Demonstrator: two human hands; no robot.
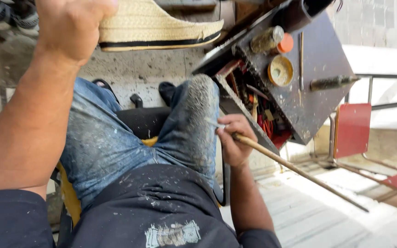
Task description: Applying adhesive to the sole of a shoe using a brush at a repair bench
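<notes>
My left hand [72, 25] is raised at the top left and grips a woven straw-coloured shoe sole [157, 25] with a black edge band. My right hand [233, 140] rests beside my right knee and holds a long thin wooden-handled brush [295, 169]; its handle runs down to the right and its small tip points left over my dusty blue jeans [194, 119]. The two hands are well apart.
A dark, stained work table [318, 59] stands at the right with a round glue tin [280, 70], an orange-capped bottle [272, 40], a tool [334, 82] and an open tray of tools [258, 110]. A red metal chair [352, 128] stands beyond it.
</notes>
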